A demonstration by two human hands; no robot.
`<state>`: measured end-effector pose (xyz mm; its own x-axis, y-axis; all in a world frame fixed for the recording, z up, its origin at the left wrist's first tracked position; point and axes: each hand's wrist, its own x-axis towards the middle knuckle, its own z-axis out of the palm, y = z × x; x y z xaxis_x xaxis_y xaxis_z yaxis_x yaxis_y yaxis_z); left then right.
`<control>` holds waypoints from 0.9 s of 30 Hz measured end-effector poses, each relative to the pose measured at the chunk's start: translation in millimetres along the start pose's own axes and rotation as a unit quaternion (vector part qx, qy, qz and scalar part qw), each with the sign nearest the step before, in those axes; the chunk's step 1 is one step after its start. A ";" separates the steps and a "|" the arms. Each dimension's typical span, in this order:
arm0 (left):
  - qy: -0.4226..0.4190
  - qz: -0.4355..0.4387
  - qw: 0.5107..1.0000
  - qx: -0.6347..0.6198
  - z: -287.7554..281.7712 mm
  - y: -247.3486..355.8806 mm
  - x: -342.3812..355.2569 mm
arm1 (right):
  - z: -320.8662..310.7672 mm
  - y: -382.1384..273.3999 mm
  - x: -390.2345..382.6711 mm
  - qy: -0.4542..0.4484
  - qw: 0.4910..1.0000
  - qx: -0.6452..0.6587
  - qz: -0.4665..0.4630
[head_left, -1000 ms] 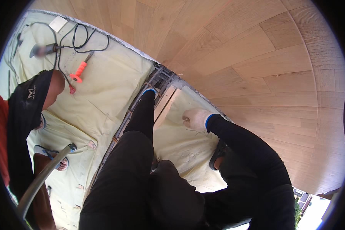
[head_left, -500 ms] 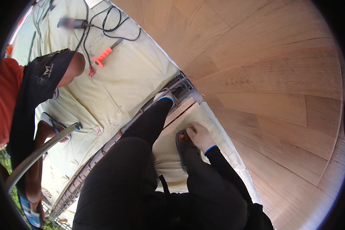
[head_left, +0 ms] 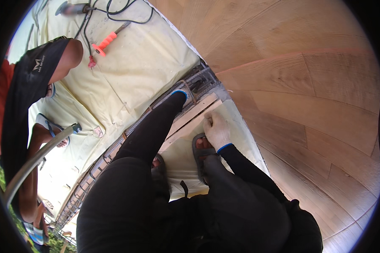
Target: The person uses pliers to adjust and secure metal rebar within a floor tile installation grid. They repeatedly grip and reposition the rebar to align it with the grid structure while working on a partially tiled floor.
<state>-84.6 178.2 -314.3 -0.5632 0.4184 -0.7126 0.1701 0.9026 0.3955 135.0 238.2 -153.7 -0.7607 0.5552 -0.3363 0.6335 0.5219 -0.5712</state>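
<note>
Cream sheeting (head_left: pixel 150 52) flanks the rebar cage (head_left: pixel 200 78) just beside the left hand (head_left: pixel 187 98), grip hidden, can't tell, right hand (head_left: pixel 217 129) nearby loosely curled, contents unclear, likely a reach-in step, next calling for steady hold.

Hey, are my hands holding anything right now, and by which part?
I can't tell for the left hand: it's among the steel bars, mostly hidden. No held object shows in the curled right hand beside a sandal.

1. Chisel (head_left: pixel 105 42) lies on the sheet (head_left: pixel 133 63), left of the steel bars (head_left: pixel 81 187).
2. Planks (head_left: pixel 196 110) lie between the steel bars and the right hand (head_left: pixel 218 130).
3. Wood panels (head_left: pixel 299 109) spread along the right.
</note>
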 end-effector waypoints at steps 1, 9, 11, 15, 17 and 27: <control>0.006 -0.012 1.000 -0.005 -5.9 0.1 -4.6 | 0.8 0.6 -0.9 0.007 1.000 -0.005 -0.016; 0.048 -0.045 0.997 0.030 -31.4 -0.5 -32.3 | 4.8 3.9 -6.4 0.027 0.996 0.001 -0.080; 0.046 -0.024 0.997 0.065 -34.0 -0.5 -38.3 | 6.4 7.3 -5.8 0.021 0.996 0.005 -0.081; 0.031 0.015 0.991 0.131 -41.7 3.1 -50.3 | 5.6 8.1 -5.6 0.025 0.997 0.001 -0.079; 0.026 0.030 0.988 0.150 -46.3 7.9 -57.0 | 4.3 9.1 -4.9 0.021 0.997 0.003 -0.068; 0.055 -0.011 0.995 0.084 -47.9 5.5 -58.1 | 7.3 6.3 -3.4 0.040 0.996 -0.007 -0.084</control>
<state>-89.7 154.0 -242.9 -0.6516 0.3932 -0.6487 0.2842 0.9194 0.2718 140.6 234.9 -161.6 -0.8430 0.5082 -0.1766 0.5006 0.6208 -0.6033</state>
